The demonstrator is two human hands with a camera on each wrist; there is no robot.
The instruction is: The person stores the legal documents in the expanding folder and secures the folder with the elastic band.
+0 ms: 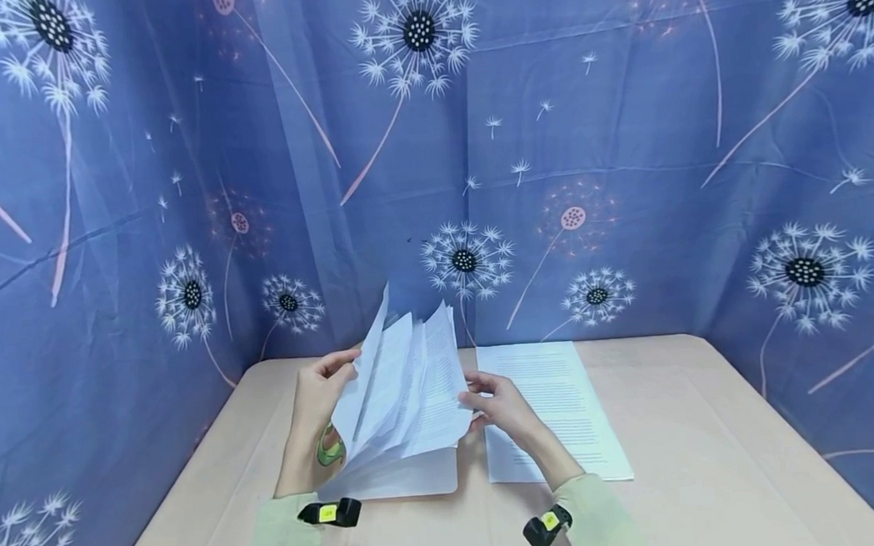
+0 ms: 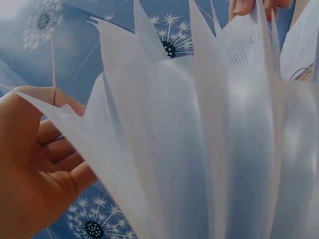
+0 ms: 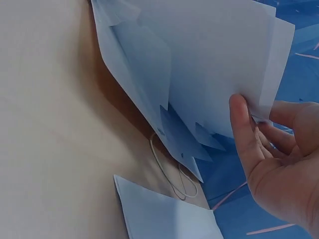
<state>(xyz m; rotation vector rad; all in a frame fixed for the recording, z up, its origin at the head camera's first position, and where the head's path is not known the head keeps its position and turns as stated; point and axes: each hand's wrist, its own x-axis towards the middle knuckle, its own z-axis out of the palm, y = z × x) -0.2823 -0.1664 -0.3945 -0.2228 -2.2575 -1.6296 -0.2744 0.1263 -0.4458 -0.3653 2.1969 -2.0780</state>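
Note:
A translucent white folder stands fanned open in several leaves, with printed sheets among them. At the folder's left edge, my left hand pinches the outermost leaf; in the left wrist view its fingers pass behind that leaf. On the other side my right hand holds the right edge of the printed sheets, its thumb against the near face in the right wrist view. A thin cord loop hangs from the folder's edge. The folder's lower flap lies on the table.
A stack of printed paper lies on the pale table, right of the folder and partly under my right forearm. Blue curtains with dandelion prints rise along the table's back and sides.

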